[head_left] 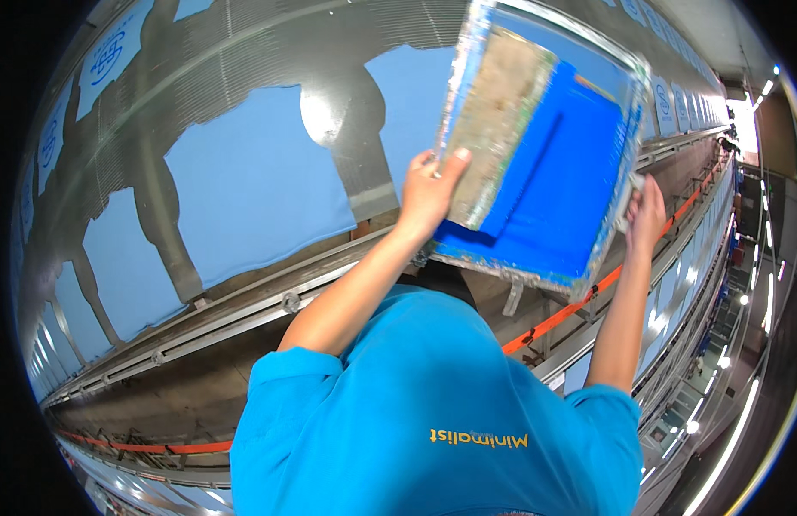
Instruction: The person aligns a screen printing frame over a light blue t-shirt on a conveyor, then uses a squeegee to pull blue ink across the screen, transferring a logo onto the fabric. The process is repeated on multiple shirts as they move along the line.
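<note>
A screen printing frame [632, 163] is held tilted in front of me, its metal rim smeared with ink. Deep blue ink [575, 181] covers much of its inside. Along the frame's left side lies a wide squeegee [506, 112] with a worn, stained face. My left hand [427, 193] is closed at the left edge of the frame, its thumb over the squeegee's lower end; part of its fingers is hidden. At the right edge, my right hand [646, 215] grips the frame by a pale handle [626, 203].
On the long printing table [231, 64] to the left and ahead lie several light blue fabric pieces [261, 181], some with a dark blue print. A metal rail [218, 322] edges the table. An orange strip [553, 320] runs along another table behind the frame.
</note>
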A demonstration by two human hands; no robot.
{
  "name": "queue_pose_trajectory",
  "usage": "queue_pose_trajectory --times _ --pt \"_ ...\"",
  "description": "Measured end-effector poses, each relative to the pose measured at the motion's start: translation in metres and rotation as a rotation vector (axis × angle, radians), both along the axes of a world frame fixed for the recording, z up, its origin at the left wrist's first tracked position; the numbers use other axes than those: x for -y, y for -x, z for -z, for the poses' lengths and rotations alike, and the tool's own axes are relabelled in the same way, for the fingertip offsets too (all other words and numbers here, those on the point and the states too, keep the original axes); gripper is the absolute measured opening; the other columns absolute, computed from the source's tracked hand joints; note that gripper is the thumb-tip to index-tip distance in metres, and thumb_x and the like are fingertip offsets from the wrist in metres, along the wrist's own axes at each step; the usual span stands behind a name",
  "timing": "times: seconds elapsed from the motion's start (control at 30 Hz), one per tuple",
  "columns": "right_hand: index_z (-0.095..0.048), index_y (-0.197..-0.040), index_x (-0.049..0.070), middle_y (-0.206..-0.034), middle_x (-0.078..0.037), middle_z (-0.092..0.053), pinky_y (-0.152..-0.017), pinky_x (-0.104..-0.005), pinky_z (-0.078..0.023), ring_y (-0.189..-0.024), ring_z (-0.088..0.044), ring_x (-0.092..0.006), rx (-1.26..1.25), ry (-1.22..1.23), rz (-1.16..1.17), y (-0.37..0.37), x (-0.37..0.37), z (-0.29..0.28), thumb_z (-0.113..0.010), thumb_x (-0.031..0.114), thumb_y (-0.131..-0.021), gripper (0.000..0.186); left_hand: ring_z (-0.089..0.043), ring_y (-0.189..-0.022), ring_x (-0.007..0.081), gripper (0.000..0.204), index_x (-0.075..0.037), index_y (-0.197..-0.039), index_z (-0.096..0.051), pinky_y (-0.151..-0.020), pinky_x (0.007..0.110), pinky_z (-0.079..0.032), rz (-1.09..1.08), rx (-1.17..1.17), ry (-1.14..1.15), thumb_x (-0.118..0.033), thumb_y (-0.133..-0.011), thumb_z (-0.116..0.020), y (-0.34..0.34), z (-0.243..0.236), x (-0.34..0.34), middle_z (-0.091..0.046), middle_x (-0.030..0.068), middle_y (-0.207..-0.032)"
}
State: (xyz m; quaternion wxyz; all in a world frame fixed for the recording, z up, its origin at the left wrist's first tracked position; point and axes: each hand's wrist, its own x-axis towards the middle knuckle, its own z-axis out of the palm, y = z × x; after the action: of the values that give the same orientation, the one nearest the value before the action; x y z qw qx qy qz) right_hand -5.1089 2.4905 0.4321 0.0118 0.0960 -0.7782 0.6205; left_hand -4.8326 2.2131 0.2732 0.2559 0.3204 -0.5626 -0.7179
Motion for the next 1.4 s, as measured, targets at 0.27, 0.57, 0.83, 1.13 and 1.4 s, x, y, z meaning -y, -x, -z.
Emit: queue_pose_trajectory --times 0.27,0.57,0.83,1.13,1.4 --pt "-0.067 -0.131 0.003 -0.080 -0.001 -0.066 -0.050 -0.0197 -0.035 -0.058 -0.050 -0.0043 0.101 -0.058 -0.381 0.001 -0.011 0.116 -0.074 0.029 -0.099 0.042 -0.066 -0.104 0.0180 0.072 0.010 -0.119 -0.070 -0.093 0.033 -0.052 -0.394 0.043 -0.365 -0.060 -0.101 -0.061 -0.113 0.048 -0.148 -0.073 0.0142 -0.110" --pt "-0.071 -0.125 0.004 -0.088 -0.004 -0.071 -0.059 -0.0232 -0.044 -0.068 -0.059 -0.0073 0.205 0.047 -0.543 0.082 0.096 0.227 -0.076 0.029 -0.096 0.038 -0.064 -0.122 0.0263 0.077 0.005 -0.144 -0.051 -0.105 0.039 -0.050 -0.568 0.015 -0.365 -0.059 -0.101 -0.060 -0.077 0.055 -0.104 -0.063 0.0167 -0.138" --pt "-0.073 -0.121 0.007 -0.103 -0.014 -0.078 -0.084 -0.0372 -0.056 -0.094 -0.074 -0.0250 0.091 -0.075 -0.444 0.065 0.097 0.235 -0.073 0.038 -0.091 0.043 -0.064 -0.124 0.0290 0.074 0.001 -0.150 -0.046 -0.108 0.044 -0.050 -0.567 0.060 -0.353 -0.057 -0.104 -0.055 -0.065 0.051 -0.108 -0.061 0.0163 -0.141" --pt "-0.066 -0.132 0.018 -0.114 -0.014 -0.077 -0.093 -0.0426 -0.054 -0.108 -0.073 -0.0329 0.135 -0.514 -0.382 0.049 0.113 0.217 -0.064 0.048 -0.095 0.048 -0.065 -0.102 0.0151 0.053 0.004 -0.122 -0.069 -0.089 0.031 -0.051 -0.525 0.319 0.002 -0.038 -0.092 -0.083 -0.053 0.012 -0.108 -0.072 0.0074 -0.114" --pt "-0.062 -0.130 0.020 -0.098 -0.012 -0.077 -0.085 -0.0480 -0.056 -0.097 -0.074 -0.0355 0.058 -0.585 -0.396 0.054 0.113 0.219 -0.062 0.042 -0.097 0.039 -0.062 -0.072 0.0151 0.034 -0.003 -0.093 -0.076 -0.068 0.031 -0.049 -0.158 0.787 0.621 -0.032 -0.084 -0.088 -0.015 -0.013 -0.062 -0.069 0.0081 -0.078"
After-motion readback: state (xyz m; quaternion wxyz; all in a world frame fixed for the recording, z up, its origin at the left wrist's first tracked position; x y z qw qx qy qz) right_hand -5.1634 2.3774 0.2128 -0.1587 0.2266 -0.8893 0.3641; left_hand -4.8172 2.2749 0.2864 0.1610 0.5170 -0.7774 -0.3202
